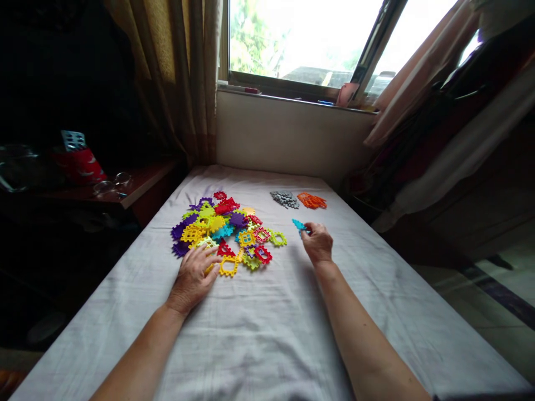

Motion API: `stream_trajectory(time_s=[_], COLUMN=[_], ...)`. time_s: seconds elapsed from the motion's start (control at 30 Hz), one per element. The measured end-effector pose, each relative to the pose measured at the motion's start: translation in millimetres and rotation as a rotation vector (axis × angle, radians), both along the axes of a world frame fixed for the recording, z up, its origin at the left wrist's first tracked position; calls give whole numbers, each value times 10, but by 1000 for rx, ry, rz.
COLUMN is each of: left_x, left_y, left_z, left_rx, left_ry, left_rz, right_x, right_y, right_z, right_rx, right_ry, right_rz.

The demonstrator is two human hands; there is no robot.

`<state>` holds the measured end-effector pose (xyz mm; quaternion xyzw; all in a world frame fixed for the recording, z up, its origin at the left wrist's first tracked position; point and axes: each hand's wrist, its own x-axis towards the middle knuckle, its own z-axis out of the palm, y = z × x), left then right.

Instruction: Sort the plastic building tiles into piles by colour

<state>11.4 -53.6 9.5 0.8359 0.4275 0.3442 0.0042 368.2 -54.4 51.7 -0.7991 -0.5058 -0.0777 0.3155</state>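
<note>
My right hand (pixel 317 243) is closed on a blue plastic building piece (pixel 298 224) with a toothed edge, right of the mixed pile. My left hand (pixel 195 277) lies with its fingers spread on the near edge of that pile, touching several pieces. The pile holds toothed pieces in purple, yellow, red, green and blue. A yellow square frame piece (pixel 228 266) is beside my left fingertips. Farther back are a heap of grey pieces (pixel 285 199) and a heap of orange pieces (pixel 312 200), side by side.
A wrinkled pale sheet (pixel 251 334) covers the table. On the left, a dark side table (pixel 146 186) bears a red container (pixel 86 165) and eyeglasses (pixel 112 185). A window with a curtain (pixel 184 83) stands beyond; clothes (pixel 451 128) hang at the right.
</note>
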Motion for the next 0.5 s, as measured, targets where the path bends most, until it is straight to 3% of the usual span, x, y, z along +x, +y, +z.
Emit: stream_trajectory(time_s=[0.1,0.2,0.37,0.5], left_x=[-11,-16,-10,-5], left_y=[9,11,3,0], left_z=[-6,-8,-6,-15], left_rx=[14,21,15,4], left_ry=[3,13,20,21], left_rz=[4,3,11,18], right_x=[336,463,355,113], right_y=[-25,-80,-192,-193], right_z=[-46,-182,-358,-290], right_rx=[-35,-136,-129,-93], right_ry=[-81,-98,-97,-145], right_rz=[-100,-32,-18,67])
